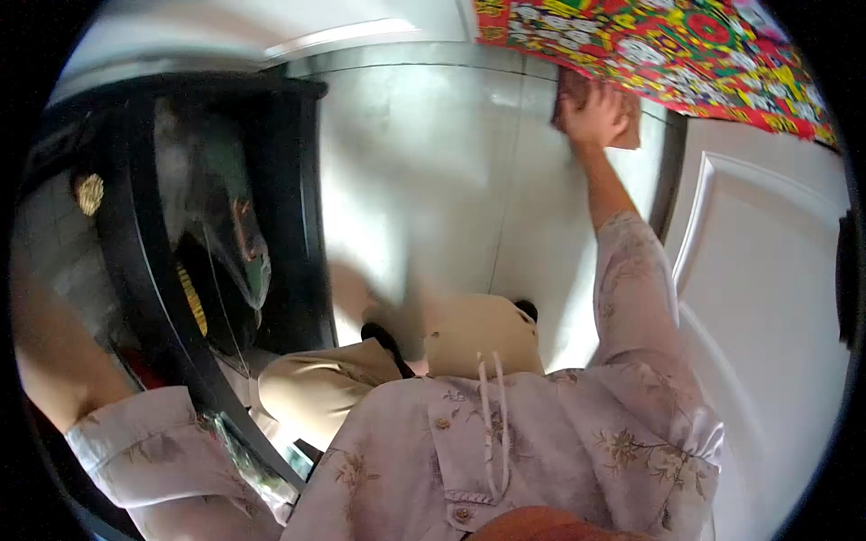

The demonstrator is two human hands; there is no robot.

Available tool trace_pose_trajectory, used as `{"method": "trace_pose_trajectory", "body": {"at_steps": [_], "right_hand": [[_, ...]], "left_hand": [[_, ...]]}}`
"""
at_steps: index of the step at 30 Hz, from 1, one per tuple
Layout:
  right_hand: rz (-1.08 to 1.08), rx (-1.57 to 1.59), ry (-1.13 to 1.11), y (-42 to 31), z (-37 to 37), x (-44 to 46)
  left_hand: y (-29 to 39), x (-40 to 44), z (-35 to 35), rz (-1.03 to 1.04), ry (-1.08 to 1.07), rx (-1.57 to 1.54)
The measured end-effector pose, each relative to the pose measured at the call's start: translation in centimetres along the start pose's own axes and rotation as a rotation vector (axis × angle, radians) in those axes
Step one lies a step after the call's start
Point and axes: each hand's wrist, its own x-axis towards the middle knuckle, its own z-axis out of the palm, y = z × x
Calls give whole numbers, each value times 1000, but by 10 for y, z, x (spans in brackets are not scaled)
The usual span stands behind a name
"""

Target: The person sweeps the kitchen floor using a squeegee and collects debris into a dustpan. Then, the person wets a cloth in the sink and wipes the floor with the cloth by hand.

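Head view, item list.

1. Right hand (595, 117): on the brown piece (631, 135); fingers fairly wide over it; whether they grip or merely press, cannot tell.
2. Brown piece: material unclear; low by the floor (424, 153), beside the white panel (767, 234), at the lower edge of the patterned cover (686, 63); partly hidden by the hand.
3. Left forearm (68, 361): beside the black cabinet (302, 198); its hand lies outside the view, so finger state cannot be told.
4. Clear bag (257, 275): inside the cabinet.

Risks, as judged: the cover's loose edge could catch on the fingers and be dragged down if the hand lifts. A merely pressing hold could let the brown piece slip on the smooth floor. Knuckles could knock the panel, it being so near. A long one-sided reach could upset balance, pushing the left arm into the cabinet.
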Motion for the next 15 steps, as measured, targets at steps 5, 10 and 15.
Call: {"method": "trace_pose_trajectory", "body": {"at_steps": [5, 10, 15], "right_hand": [[-423, 160, -251, -153, -7, -49], [-674, 268, -398, -225, -7, -58], [-709, 225, -488, -228, -1, -49]], "left_hand": [[4, -16, -3, -16, 7, -20], [17, -59, -6, -46, 34, -81], [59, -188, -59, -280, -399, -152]]}}
